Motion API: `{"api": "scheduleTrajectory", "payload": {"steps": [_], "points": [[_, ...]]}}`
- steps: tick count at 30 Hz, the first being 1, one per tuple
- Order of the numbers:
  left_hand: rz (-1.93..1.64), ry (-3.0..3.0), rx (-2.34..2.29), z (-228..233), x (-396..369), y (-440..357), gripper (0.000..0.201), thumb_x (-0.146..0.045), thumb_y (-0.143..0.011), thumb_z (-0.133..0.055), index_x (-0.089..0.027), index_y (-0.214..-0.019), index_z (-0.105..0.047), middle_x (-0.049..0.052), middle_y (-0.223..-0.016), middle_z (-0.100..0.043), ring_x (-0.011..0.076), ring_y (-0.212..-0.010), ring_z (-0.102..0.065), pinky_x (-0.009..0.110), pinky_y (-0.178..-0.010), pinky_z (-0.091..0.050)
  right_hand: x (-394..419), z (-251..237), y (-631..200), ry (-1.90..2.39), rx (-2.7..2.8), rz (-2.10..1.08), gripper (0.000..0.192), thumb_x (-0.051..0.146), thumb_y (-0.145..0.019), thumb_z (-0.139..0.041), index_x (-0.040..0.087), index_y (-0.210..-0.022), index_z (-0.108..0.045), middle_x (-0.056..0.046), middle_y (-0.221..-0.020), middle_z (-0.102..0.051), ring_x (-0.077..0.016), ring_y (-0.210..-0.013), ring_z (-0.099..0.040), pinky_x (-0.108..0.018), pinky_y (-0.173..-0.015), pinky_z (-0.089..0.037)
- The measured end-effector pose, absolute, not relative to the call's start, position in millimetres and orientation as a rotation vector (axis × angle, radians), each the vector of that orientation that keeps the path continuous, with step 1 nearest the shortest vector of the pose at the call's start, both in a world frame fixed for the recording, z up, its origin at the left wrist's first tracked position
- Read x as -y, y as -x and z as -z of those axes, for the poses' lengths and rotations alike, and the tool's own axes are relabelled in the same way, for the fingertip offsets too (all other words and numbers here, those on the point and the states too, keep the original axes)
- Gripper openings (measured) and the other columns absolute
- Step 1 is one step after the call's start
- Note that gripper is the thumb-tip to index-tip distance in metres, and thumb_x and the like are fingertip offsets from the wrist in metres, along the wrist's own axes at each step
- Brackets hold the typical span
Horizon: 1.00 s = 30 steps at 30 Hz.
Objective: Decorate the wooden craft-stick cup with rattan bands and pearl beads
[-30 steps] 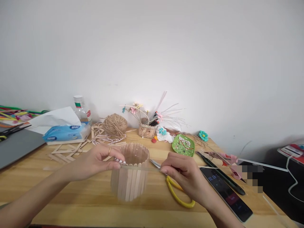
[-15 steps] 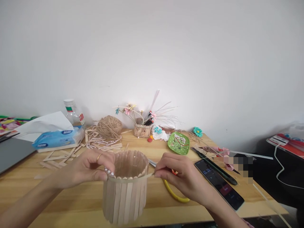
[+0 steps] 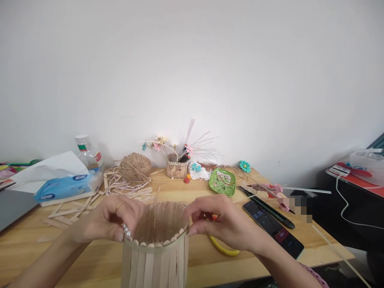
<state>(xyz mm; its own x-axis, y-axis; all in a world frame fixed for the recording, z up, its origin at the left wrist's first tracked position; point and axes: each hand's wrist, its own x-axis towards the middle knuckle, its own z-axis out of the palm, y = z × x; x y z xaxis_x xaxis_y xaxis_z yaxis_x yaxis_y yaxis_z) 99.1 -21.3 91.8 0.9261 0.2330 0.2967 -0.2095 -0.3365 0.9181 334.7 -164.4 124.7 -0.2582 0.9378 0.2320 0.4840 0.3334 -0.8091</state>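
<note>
A round pot of wooden craft sticks (image 3: 154,266) stands upright in front of me, its lower part cut off by the frame's bottom edge. My left hand (image 3: 118,220) is closed on the pot's left rim, thumb outside. A few shiny pearl beads (image 3: 127,232) show at its fingertips. Around the front, just below the rounded stick tops, runs a thin pale strip (image 3: 156,249). At the right rim my right hand (image 3: 217,220) pinches this strip against the pot. Yellow-handled scissors (image 3: 223,247) lie partly hidden behind the right hand.
Left: tissue pack (image 3: 67,186), loose craft sticks (image 3: 70,210), twine ball (image 3: 135,166). At the back stand a small flower pot (image 3: 176,169) and a green bead dish (image 3: 222,182). Right: phone (image 3: 273,228), utility knife (image 3: 274,212), pink glue gun (image 3: 274,191) by the table edge.
My right hand has moved left against the pot's rim, bringing the strip flush with the right side. The pot sits lower in view and its mouth shows wider.
</note>
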Motion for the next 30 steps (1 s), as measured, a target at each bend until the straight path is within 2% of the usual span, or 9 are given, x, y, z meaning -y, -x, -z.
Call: {"api": "scheduleTrajectory", "payload": {"steps": [3,9,16,18,20,22,24,26,30], "points": [[-0.464,-1.845,0.036,-92,20,-100,0.018,-0.044,-0.073,-0.066,-0.028,-0.069,-0.075,0.001,-0.053,-0.062,0.014,-0.054,-0.052,0.025,-0.057,-0.039,162,-127,-333,1.175,1.883,-0.856,0.011,0.022,-0.078,-0.065,0.018,-0.088,-0.069,0.0,-0.073,-0.068,-0.0091,-0.065,-0.061,-0.017,-0.059,-0.046],[-0.451,-1.807,0.016,-90,17,-99,0.026,-0.047,-0.07,-0.067,-0.024,-0.062,-0.074,0.002,-0.049,-0.058,0.0141,-0.052,-0.051,0.026,-0.056,-0.039,157,-135,-329,1.041,2.072,-0.775,0.012,0.019,-0.081,-0.062,0.013,-0.085,-0.071,-0.001,-0.071,-0.064,-0.0087,-0.065,-0.057,-0.017,-0.06,-0.044],[-0.651,-1.562,-0.069,-75,17,-110,0.032,-0.051,-0.06,-0.072,-0.02,-0.051,-0.068,0.001,-0.045,-0.052,0.0135,-0.05,-0.046,0.028,-0.055,-0.039,155,-134,-321,1.079,1.914,-0.726,0.022,0.033,-0.083,-0.06,0.016,-0.077,-0.072,0.001,-0.063,-0.052,-0.008,-0.055,-0.046,-0.02,-0.051,-0.037],[-0.683,-1.474,-0.09,-70,17,-114,0.029,-0.048,-0.06,-0.074,-0.02,-0.057,-0.069,0.003,-0.055,-0.059,0.0153,-0.059,-0.053,0.029,-0.061,-0.042,153,-133,-322,1.074,1.849,-0.672,0.024,0.035,-0.082,-0.061,0.016,-0.073,-0.071,0.001,-0.06,-0.05,-0.0081,-0.053,-0.043,-0.021,-0.05,-0.035],[-0.692,-1.335,-0.107,-65,17,-118,0.022,-0.041,-0.06,-0.077,-0.02,-0.064,-0.071,0.005,-0.07,-0.066,0.0196,-0.079,-0.06,0.031,-0.074,-0.044,150,-133,-322,1.087,1.823,-0.595,0.026,0.035,-0.082,-0.06,0.015,-0.069,-0.07,0.001,-0.057,-0.05,-0.0088,-0.052,-0.043,-0.022,-0.051,-0.035],[-0.712,-1.188,-0.127,-61,17,-122,0.019,-0.031,-0.059,-0.08,-0.02,-0.072,-0.072,0.005,-0.086,-0.069,0.0241,-0.1,-0.059,0.035,-0.089,-0.042,148,-134,-323,1.126,1.819,-0.532,0.027,0.035,-0.083,-0.059,0.016,-0.067,-0.069,0.001,-0.056,-0.052,-0.0095,-0.053,-0.043,-0.023,-0.051,-0.036],[-0.764,-1.081,-0.171,-59,18,-126,0.025,-0.024,-0.058,-0.081,-0.021,-0.081,-0.07,0.005,-0.097,-0.068,0.0255,-0.109,-0.056,0.037,-0.094,-0.041,146,-134,-323,1.163,1.823,-0.492,0.027,0.035,-0.083,-0.059,0.016,-0.067,-0.069,0.0,-0.057,-0.054,-0.0101,-0.054,-0.045,-0.023,-0.052,-0.036],[-0.835,-1.017,-0.258,-58,19,-129,0.03,-0.023,-0.056,-0.081,-0.021,-0.083,-0.067,0.004,-0.102,-0.067,0.0246,-0.107,-0.058,0.036,-0.089,-0.045,144,-133,-323,1.191,1.817,-0.447,0.027,0.035,-0.083,-0.058,0.016,-0.068,-0.069,0.0,-0.059,-0.055,-0.0107,-0.055,-0.047,-0.023,-0.052,-0.037],[-1.036,-1.075,-0.531,-55,18,-135,0.027,-0.03,-0.057,-0.08,-0.019,-0.075,-0.063,0.002,-0.087,-0.068,0.0178,-0.082,-0.064,0.029,-0.071,-0.051,137,-126,-322,1.249,1.812,-0.339,0.027,0.033,-0.085,-0.056,0.016,-0.069,-0.069,-0.001,-0.061,-0.056,-0.0116,-0.058,-0.05,-0.023,-0.054,-0.038]]}}
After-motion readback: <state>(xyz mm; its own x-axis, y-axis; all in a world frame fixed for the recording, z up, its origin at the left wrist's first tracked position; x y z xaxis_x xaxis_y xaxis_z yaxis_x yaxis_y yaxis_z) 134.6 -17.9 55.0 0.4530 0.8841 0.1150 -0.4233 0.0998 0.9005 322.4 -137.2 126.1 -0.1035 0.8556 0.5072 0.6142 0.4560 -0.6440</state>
